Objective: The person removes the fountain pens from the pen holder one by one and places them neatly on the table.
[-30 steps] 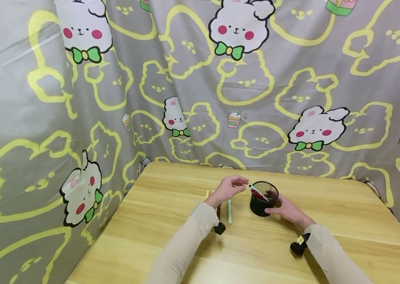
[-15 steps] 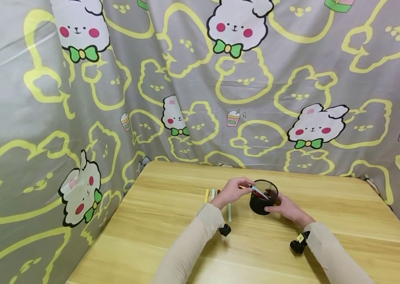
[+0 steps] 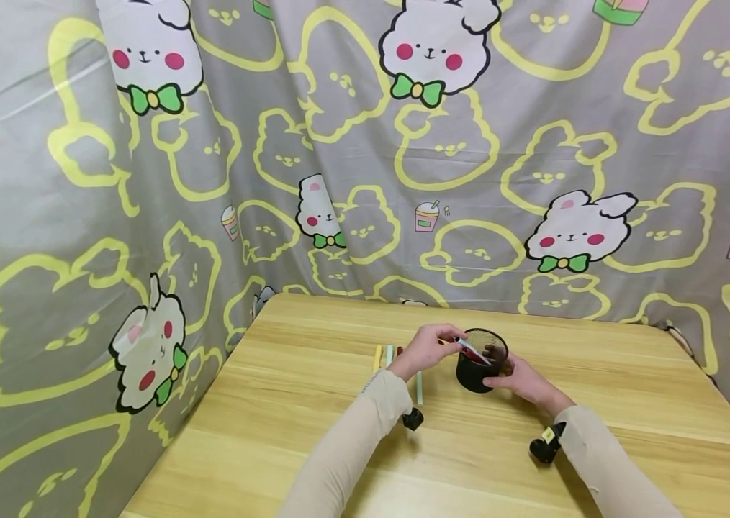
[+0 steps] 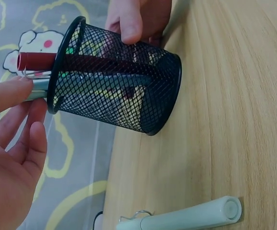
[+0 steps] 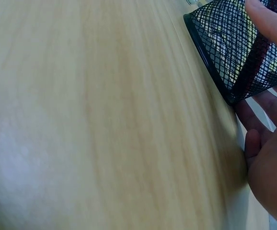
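Note:
A black mesh pen holder (image 3: 472,378) stands on the table, with a dark red pen (image 4: 37,61) and a pale green pen (image 4: 40,85) leaning inside it. My left hand (image 3: 426,350) is at its rim, and in the left wrist view thumb and fingers pinch the top end of the pale green pen. The lower part of that pen shows through the mesh. My right hand (image 3: 523,381) grips the holder from the right side, thumb (image 5: 272,28) on the near wall and the other fingers around behind.
Left of the holder, a yellow pen (image 3: 377,357), a pale green pen (image 3: 389,353) and a dark red pen (image 3: 399,351) lie partly behind the left hand. Another pale green pen (image 3: 420,388) lies closer to the holder. A patterned curtain (image 3: 339,144) hangs behind the wooden table (image 3: 261,417).
My left hand has moved slightly right to the holder's rim, and its fingers have closed on the pale green pen. The right hand keeps its hold on the holder.

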`<action>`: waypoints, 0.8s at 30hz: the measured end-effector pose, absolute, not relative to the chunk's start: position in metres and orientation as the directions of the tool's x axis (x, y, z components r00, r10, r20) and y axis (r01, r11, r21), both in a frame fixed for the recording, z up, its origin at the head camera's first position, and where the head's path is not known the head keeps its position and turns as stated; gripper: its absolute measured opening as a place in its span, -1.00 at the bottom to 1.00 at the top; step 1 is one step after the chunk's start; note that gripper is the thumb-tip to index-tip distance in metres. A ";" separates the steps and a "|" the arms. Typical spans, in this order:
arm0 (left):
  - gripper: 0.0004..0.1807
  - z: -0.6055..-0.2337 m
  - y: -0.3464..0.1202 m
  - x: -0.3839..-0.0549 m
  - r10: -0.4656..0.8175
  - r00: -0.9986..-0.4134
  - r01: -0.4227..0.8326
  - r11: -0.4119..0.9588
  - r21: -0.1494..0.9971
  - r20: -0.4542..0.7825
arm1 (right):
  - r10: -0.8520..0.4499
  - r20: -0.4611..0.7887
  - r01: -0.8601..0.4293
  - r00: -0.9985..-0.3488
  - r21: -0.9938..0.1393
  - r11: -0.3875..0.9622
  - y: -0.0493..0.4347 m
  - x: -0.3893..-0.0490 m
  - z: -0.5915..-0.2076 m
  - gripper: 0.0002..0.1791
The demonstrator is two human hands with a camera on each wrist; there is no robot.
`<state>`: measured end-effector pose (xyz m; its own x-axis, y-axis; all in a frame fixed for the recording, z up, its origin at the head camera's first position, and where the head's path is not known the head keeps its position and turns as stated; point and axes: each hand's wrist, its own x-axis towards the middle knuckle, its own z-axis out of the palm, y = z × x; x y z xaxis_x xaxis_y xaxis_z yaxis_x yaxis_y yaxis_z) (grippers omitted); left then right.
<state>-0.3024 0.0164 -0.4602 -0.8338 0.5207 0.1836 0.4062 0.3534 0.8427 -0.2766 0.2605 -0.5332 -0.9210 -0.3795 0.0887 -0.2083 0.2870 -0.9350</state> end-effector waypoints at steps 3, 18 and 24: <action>-0.82 -0.458 0.017 -0.302 0.521 -0.832 0.418 0.359 0.835 0.193 | -0.378 0.093 -0.211 -0.921 -0.936 0.282 0.261 -0.277 -0.533 -0.16; -0.82 -0.451 0.019 -0.306 0.438 -0.853 0.448 0.331 0.831 0.285 | -0.378 0.088 -0.213 -0.922 -0.929 0.303 0.262 -0.277 -0.534 -0.15; -0.86 -0.447 0.021 -0.307 0.373 -0.869 0.445 0.300 0.844 0.325 | -0.378 0.094 -0.215 -0.921 -0.931 0.295 0.262 -0.277 -0.534 -0.15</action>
